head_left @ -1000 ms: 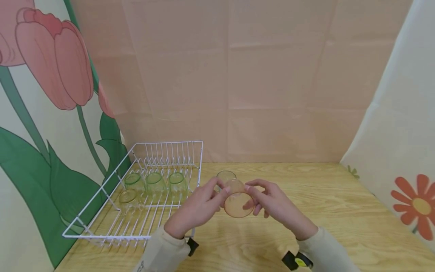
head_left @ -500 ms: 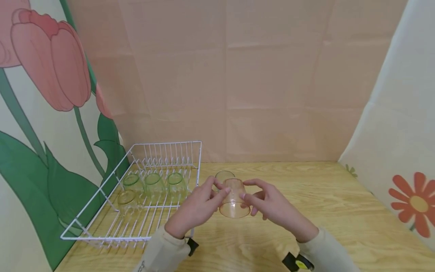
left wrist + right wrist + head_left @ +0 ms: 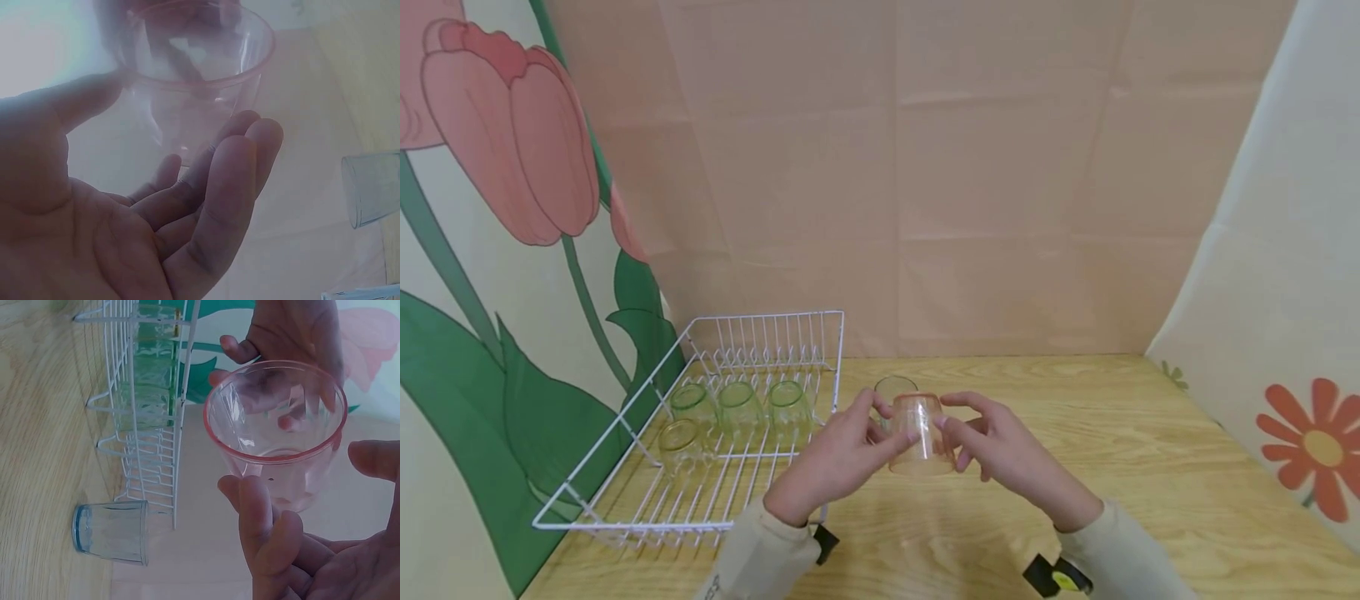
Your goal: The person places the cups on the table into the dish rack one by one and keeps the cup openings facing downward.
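Between both hands, above the wooden table, is a clear pink-orange glass (image 3: pixel 922 442), mouth down with its narrower base up. My left hand (image 3: pixel 842 450) pinches its left side, thumb in front. On the right side, my right hand (image 3: pixel 1000 442) holds it with thumb and fingers. The right wrist view looks into the glass's pink rim (image 3: pixel 275 456), with fingers of both hands around it. From the left wrist, the pink glass (image 3: pixel 194 94) shows beyond the curved fingers. Behind it stands a bluish clear glass (image 3: pixel 112 532), partly hidden in the head view.
A white wire dish rack (image 3: pixel 632 527) stands on the table (image 3: pixel 1075 475) to the left. In it, several green glasses (image 3: pixel 741 412) stand in a row, with a yellowish glass (image 3: pixel 683 446) in front. A pink-beige cloth (image 3: pixel 1000 183) hangs behind.
The pink glass has tipped in my hands: its mouth faced toward me and now points down, base up. The hands stay in nearly the same place; the rack and other glasses are unmoved.
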Tool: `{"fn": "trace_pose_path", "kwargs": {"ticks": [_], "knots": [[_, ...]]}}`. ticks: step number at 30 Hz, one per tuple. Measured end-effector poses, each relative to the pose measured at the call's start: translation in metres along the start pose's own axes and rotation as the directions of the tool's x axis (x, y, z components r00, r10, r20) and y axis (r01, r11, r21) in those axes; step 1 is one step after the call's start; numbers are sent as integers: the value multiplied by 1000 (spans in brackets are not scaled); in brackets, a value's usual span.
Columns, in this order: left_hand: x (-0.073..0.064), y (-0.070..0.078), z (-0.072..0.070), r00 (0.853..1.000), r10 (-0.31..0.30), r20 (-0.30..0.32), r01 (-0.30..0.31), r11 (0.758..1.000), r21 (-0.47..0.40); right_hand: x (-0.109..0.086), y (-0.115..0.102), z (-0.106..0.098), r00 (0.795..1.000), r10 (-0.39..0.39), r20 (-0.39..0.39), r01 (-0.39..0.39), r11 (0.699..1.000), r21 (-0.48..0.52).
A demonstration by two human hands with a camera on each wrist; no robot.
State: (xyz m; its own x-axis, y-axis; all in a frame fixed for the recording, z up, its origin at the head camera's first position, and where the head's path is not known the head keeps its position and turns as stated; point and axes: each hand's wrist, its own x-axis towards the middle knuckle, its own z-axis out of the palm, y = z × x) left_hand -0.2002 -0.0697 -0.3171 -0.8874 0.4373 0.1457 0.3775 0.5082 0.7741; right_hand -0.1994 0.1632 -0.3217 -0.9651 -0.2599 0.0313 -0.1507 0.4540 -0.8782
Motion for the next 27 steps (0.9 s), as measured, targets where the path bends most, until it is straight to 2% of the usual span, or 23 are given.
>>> {"fn": "trace_pose_path", "kwargs": {"ticks": [5, 12, 20, 27], "knots": [[-1, 0, 1, 1000, -17, 7, 17, 1000, -2, 1, 1, 0, 1000, 15, 3, -15, 1000, -6], [0, -2, 3, 1000, -4, 12, 3, 1000, 23, 2, 0, 1, 999, 33, -17, -34, 999, -32], [-1, -4, 4, 999, 11, 35, -11, 1000, 18, 0, 1, 3, 999, 52, 11, -52, 997, -59], [-1, -3, 2, 1000, 2, 21, -3, 999, 32, -1, 3, 3, 999, 5, 38, -3, 999, -54]]}}
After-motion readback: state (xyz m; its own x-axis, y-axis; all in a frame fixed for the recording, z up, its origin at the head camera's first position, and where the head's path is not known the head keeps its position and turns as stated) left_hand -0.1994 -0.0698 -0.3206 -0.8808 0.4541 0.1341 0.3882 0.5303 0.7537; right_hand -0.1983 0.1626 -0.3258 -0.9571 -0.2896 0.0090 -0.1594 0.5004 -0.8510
